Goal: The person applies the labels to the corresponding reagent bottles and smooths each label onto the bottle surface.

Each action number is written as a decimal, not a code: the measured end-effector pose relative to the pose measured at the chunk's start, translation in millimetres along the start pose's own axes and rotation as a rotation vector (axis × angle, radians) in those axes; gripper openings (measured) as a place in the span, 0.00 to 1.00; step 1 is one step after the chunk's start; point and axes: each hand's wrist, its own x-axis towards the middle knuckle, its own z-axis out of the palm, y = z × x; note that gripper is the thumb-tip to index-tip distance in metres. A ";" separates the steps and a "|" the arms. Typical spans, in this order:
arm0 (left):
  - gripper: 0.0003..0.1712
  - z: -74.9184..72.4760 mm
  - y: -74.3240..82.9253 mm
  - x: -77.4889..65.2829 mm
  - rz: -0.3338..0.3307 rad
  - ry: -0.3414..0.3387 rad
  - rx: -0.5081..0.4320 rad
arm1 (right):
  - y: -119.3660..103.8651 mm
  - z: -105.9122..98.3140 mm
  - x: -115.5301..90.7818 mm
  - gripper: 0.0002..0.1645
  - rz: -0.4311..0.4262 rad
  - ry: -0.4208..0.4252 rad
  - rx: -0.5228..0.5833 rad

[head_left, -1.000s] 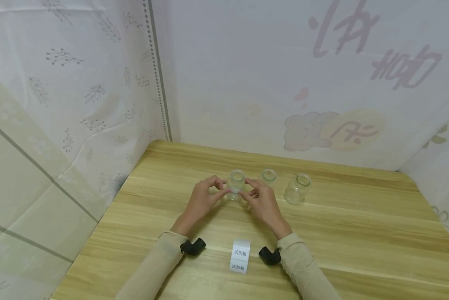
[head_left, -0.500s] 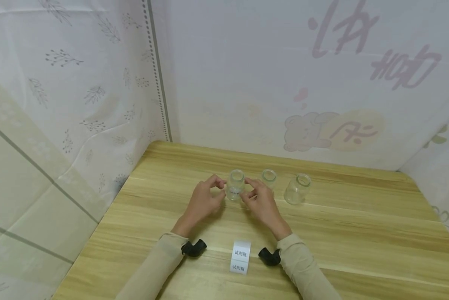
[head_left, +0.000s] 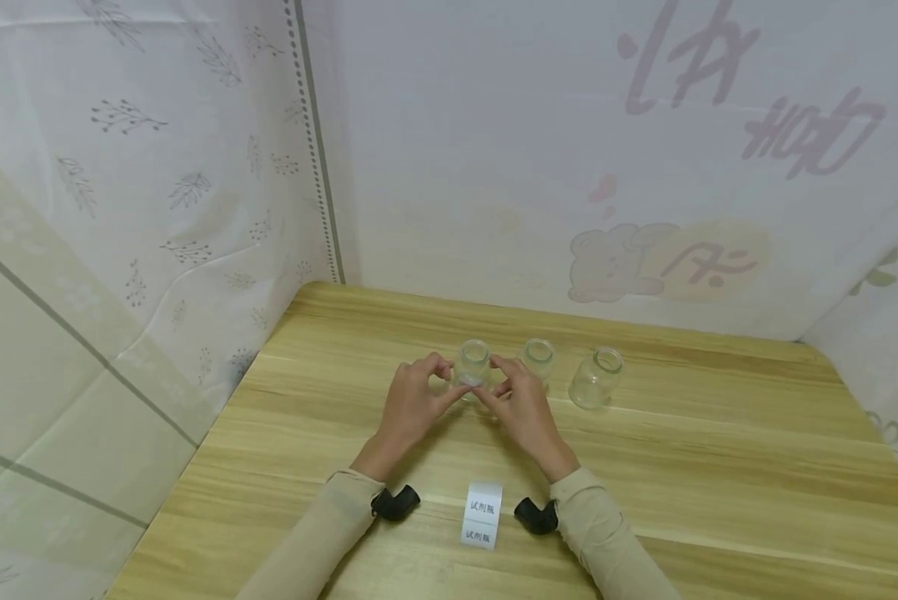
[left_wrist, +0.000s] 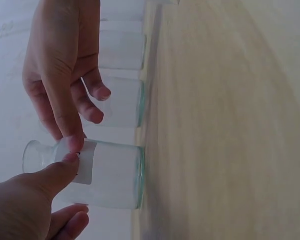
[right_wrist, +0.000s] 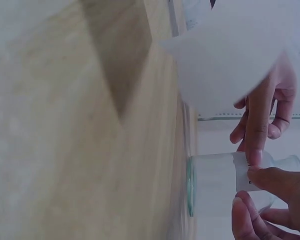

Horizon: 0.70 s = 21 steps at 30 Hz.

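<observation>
A clear glass jar [head_left: 474, 357] stands upright on the table between both hands. On its front is a white label [left_wrist: 87, 167] with dark print, mostly covered by the thumbs. My left hand [head_left: 411, 402] has its thumb on the label and its fingers bent toward the jar's left side. From the other side, my right hand [head_left: 525, 410] holds the jar with its thumb [right_wrist: 269, 177] on the label and index finger at the right side. The two thumb tips meet close together at the middle of the label.
Two more glass jars, one just right [head_left: 540, 357] and one farther right [head_left: 595, 379], stand on the wooden table [head_left: 719, 467]. A strip of white printed labels [head_left: 482, 515] lies between the forearms. Black curved pieces [head_left: 396, 503] sit at both wrists. Patterned cloth surrounds the table.
Half a second ago my left thumb had drawn back from the jar, baring part of the label; now it presses there again, nearer the right thumb. The jars have stayed in place.
</observation>
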 end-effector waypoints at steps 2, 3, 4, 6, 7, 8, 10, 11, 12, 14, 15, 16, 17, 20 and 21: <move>0.21 -0.8 -0.8 0.4 0.014 -0.004 -0.006 | 0.0 -0.8 0.3 0.32 0.003 -0.001 -0.005; 0.20 -1.3 -1.2 0.5 0.018 -0.008 -0.008 | -0.1 -1.4 0.5 0.32 0.004 -0.001 -0.005; 0.20 -1.8 -1.8 0.6 0.026 -0.012 -0.009 | -0.1 -1.9 0.8 0.31 0.006 -0.001 0.000; 0.19 -3.1 -2.8 1.0 0.034 -0.024 -0.016 | 0.4 -2.9 1.1 0.31 0.009 -0.005 0.010; 0.18 -3.8 -3.2 1.4 0.037 -0.031 -0.020 | 0.5 -3.3 1.2 0.30 0.010 -0.007 0.015; 0.18 -4.6 -3.5 1.5 0.035 -0.039 -0.022 | 0.8 -3.6 1.6 0.30 0.011 -0.009 0.020; 0.17 -5.9 -4.0 1.7 0.029 -0.051 -0.026 | 1.7 -4.0 1.9 0.29 0.011 -0.008 0.028; 0.17 -6.6 -4.1 1.6 0.023 -0.056 -0.028 | 2.1 -4.1 1.9 0.29 0.012 -0.008 0.029; 0.16 -7.0 -4.4 1.5 0.019 -0.059 -0.029 | 2.2 -4.3 1.9 0.29 0.014 -0.006 0.030; 0.15 -7.4 -4.6 1.4 0.008 -0.065 -0.033 | 2.3 -4.5 1.8 0.28 0.022 -0.002 0.030; 0.15 -7.5 -4.7 1.3 0.007 -0.065 -0.034 | 2.5 -4.5 1.7 0.28 0.022 0.000 0.028; 0.15 -7.4 -4.7 1.3 0.006 -0.065 -0.034 | 2.7 -4.5 1.6 0.28 0.024 0.002 0.028; 0.15 -7.1 -4.8 1.5 0.006 -0.065 -0.035 | 3.1 -4.4 1.6 0.28 0.021 0.004 0.023; 0.16 -6.2 -4.1 2.0 0.003 -0.063 -0.037 | 4.0 -3.8 1.9 0.29 0.007 0.006 0.003; 0.17 -6.0 -3.4 2.1 0.000 -0.062 -0.038 | 3.7 -3.6 2.0 0.30 0.003 0.008 -0.003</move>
